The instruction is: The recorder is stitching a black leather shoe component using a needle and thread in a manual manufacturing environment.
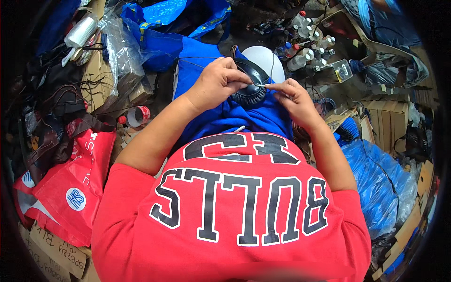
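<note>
Over my lap, my left hand (217, 83) is closed in a pinch on a thin cord (259, 85). The fingertips of my right hand (297, 99) pinch the same cord a short way to the right. A dark length of it runs off left from my left hand, and another strand loops up above the right fingers. Just beneath both hands rests a glossy black shoe-like piece (253, 70) with a ridged lower edge; my left fingers partly cover it. Blue cloth (199, 52) lies under it across my legs. Behind it shows a smooth white rounded surface (268, 60).
Several plastic bottles (300, 58) stand at the far right. A large blue bag (159, 28) lies ahead, left of centre. To my left are a red bag (80, 174), cardboard (96, 80) and a tipped bottle (137, 116). A blue plastic-wrapped bundle (373, 183) sits at right.
</note>
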A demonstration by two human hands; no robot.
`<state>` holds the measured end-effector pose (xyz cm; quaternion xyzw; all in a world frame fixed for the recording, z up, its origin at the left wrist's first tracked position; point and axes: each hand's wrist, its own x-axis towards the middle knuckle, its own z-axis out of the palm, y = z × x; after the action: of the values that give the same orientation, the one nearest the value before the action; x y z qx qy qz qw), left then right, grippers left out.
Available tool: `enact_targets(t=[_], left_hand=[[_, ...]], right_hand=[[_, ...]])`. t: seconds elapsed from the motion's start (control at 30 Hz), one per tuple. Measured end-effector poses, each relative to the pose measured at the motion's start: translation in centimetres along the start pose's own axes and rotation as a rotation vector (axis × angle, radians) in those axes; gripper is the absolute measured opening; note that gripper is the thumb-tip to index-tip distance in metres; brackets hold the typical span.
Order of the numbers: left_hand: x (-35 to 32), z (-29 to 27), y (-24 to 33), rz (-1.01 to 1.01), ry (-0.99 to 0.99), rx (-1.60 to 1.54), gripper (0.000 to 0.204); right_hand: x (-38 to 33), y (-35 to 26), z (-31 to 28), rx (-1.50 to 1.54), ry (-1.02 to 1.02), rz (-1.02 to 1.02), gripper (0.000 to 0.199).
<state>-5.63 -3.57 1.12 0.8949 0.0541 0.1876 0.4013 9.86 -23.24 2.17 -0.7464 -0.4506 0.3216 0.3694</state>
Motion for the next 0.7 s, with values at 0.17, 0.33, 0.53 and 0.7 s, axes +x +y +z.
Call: enact_targets(t=[0.17, 0.33, 0.53, 0.7], left_hand=[[0.1, 0.5, -1.3, -0.014, -0.019, 0.004, 0.024], [0.3, 0.7, -1.3, 0.002, -0.04, 0.033, 0.025], [0.7, 1.1, -1.2, 0.018, -0.064, 0.033, 0.023], [2.1, 1.7, -2.3, -0.105, -0.218, -0.223, 0.018]], right_hand=[[1.6, 0.3, -1.0, 0.042, -0.095, -0.016, 0.026], [2.2, 1.0, -1.3, 0.095, -0.121, 0.003, 0.029], [2.3, 1.1, -1.4, 0.142, -0.15, 0.032, 0.028], [2.9, 2.5, -1.4, 0.21, -0.21, -0.021, 0.028]])
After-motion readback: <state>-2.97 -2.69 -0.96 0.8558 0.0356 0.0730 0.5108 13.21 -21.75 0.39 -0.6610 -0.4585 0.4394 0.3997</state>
